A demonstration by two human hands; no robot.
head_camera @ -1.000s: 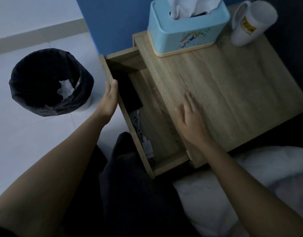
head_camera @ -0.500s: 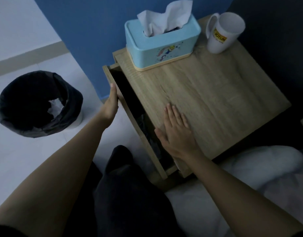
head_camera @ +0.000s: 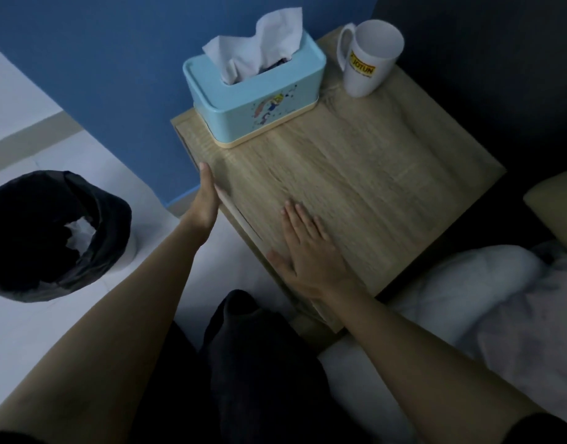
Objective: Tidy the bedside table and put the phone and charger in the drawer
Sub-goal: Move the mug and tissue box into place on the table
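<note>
The wooden bedside table fills the middle of the head view. Its drawer front lies flush under the table's left edge, so the drawer is closed and the phone and charger are hidden inside. My left hand presses flat against that drawer front with straight fingers. My right hand rests palm down on the tabletop near the front left corner, fingers spread, holding nothing.
A light blue tissue box with a tissue sticking up stands at the back of the table, a white mug beside it at the back right. A black-lined bin holding crumpled paper sits on the floor to the left. White bedding lies at right.
My left hand pushed the drawer from wide open to fully closed, hiding the phone and charger. My right hand stayed flat on the tabletop. The camera view tilted and shifted.
</note>
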